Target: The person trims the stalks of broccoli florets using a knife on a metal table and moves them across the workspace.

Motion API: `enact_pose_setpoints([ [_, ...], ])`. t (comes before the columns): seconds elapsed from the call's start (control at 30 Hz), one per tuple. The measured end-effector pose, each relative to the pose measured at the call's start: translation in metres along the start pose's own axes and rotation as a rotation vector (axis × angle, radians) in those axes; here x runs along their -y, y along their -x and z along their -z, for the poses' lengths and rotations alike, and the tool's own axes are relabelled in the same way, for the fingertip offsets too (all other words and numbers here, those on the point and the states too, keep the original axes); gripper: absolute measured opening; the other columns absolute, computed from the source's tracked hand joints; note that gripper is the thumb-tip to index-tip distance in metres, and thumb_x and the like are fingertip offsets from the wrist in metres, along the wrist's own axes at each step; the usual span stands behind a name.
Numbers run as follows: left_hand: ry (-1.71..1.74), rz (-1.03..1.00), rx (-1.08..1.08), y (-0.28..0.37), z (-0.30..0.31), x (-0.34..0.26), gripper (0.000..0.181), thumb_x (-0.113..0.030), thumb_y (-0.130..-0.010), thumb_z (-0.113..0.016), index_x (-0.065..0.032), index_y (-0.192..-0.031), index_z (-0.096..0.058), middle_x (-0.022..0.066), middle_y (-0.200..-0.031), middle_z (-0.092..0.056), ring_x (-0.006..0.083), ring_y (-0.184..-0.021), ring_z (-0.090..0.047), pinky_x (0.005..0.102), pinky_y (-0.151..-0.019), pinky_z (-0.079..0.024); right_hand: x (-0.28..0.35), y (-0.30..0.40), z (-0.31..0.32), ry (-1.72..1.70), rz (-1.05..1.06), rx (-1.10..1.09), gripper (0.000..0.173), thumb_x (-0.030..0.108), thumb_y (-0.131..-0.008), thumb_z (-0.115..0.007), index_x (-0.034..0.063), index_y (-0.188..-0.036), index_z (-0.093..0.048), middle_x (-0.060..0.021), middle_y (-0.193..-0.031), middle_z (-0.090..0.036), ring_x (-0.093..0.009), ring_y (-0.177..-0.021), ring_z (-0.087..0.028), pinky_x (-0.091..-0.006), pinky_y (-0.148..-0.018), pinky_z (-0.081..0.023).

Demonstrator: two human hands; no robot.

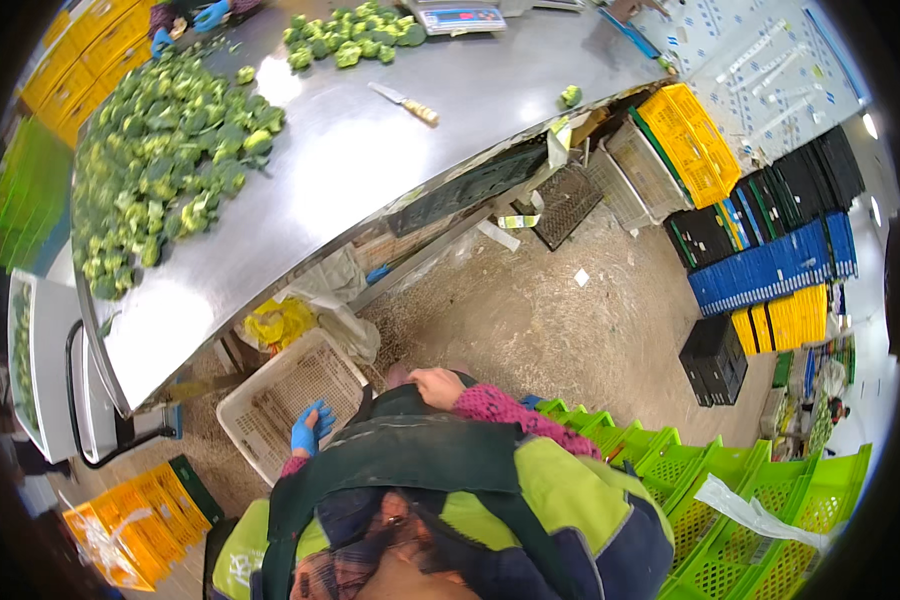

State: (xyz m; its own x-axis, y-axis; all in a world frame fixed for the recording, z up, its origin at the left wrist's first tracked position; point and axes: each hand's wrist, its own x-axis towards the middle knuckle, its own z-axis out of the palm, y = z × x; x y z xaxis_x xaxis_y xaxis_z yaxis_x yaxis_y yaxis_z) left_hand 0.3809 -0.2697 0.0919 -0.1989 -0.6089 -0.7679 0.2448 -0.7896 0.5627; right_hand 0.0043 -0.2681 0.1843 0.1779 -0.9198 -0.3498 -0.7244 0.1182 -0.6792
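My left hand (312, 426), in a torn blue glove, hangs in front of an off-white plastic crate (294, 375) with its fingers apart and nothing in it. My bare right hand (436, 388) rests at the front of my dark apron; whether its fingers grip anything cannot be told. Beyond the crate stands a steel table (330, 176). On it lie a large heap of broccoli florets (172, 142), a smaller group of florets (349, 34) and a knife (405, 103) with a light handle. A digital scale (461, 19) stands at the table's far side.
Green crates (720, 487) stand behind my right side, orange crates (131, 525) at the lower left. Folded black crates (712, 360) and a yellow crate (688, 142) are at the right. A brown crate (566, 206) lies by the table. Another person's blue-gloved hands (210, 16) work at the far left.
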Motion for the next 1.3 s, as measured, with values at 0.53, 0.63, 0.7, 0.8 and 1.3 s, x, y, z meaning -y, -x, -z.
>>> enact_pose_setpoints([
  [0.53, -0.277, 0.07, -0.24, 0.023, -0.097, 0.031, 0.038, -0.024, -0.099, -0.059, -0.0047, -0.131, -0.06, 0.0114, -0.117, -0.068, 0.0218, -0.106, -0.064, 0.0348, -0.093, -0.05, 0.011, -0.138, 0.089, 0.016, 0.745, 0.427, 0.031, 0.007, -0.083, -0.055, 0.0076, -0.113, -0.065, -0.0172, -0.103, -0.069, -0.038, -0.097, -0.065, -0.049, -0.08, -0.051],
  [0.63, -0.367, -0.057, -0.237, 0.03, -0.161, 0.003, 0.037, -0.024, -0.098, -0.059, -0.0044, -0.129, -0.062, 0.012, -0.116, -0.068, 0.0219, -0.106, -0.064, 0.0342, -0.094, -0.049, -0.008, -0.125, 0.148, 0.042, 0.625, 0.371, 0.03, 0.013, -0.087, -0.053, 0.0114, -0.113, -0.067, -0.017, -0.104, -0.069, -0.037, -0.099, -0.065, -0.0472, -0.082, -0.052],
  [0.7, -0.436, -0.125, -0.241, 0.034, -0.198, -0.023, 0.036, -0.023, -0.098, -0.059, -0.0042, -0.128, -0.063, 0.0124, -0.116, -0.068, 0.0219, -0.107, -0.064, 0.0339, -0.094, -0.049, -0.051, -0.124, 0.167, -0.085, 0.542, 0.176, 0.026, 0.017, -0.089, -0.057, 0.0063, -0.11, -0.069, -0.0167, -0.104, -0.07, -0.036, -0.098, -0.067, -0.0444, -0.083, -0.054],
  [0.8, -0.543, -0.247, -0.293, 0.031, -0.234, -0.054, 0.035, -0.022, -0.097, -0.06, -0.0038, -0.127, -0.064, 0.013, -0.116, -0.069, 0.022, -0.107, -0.064, 0.0333, -0.095, -0.049, -0.059, -0.119, 0.231, -0.209, 0.4, 0.015, 0.021, 0.012, -0.09, -0.06, 0.0023, -0.106, -0.07, -0.0171, -0.094, -0.072, -0.028, -0.087, -0.072, -0.036, -0.077, -0.055],
  [1.3, -0.527, -0.918, -0.772, 0.058, -0.188, -0.23, 0.024, -0.011, -0.092, -0.061, -0.0077, -0.115, -0.07, 0.014, -0.099, -0.07, 0.0298, -0.087, -0.066, 0.0376, -0.078, -0.052, 0.002, -0.457, 0.362, 0.582, -0.008, -0.525, 0.039, 0.027, -0.08, -0.074, 0.0, -0.107, -0.064, -0.0193, -0.108, -0.066, -0.035, -0.102, -0.062, -0.0439, -0.086, -0.05],
])
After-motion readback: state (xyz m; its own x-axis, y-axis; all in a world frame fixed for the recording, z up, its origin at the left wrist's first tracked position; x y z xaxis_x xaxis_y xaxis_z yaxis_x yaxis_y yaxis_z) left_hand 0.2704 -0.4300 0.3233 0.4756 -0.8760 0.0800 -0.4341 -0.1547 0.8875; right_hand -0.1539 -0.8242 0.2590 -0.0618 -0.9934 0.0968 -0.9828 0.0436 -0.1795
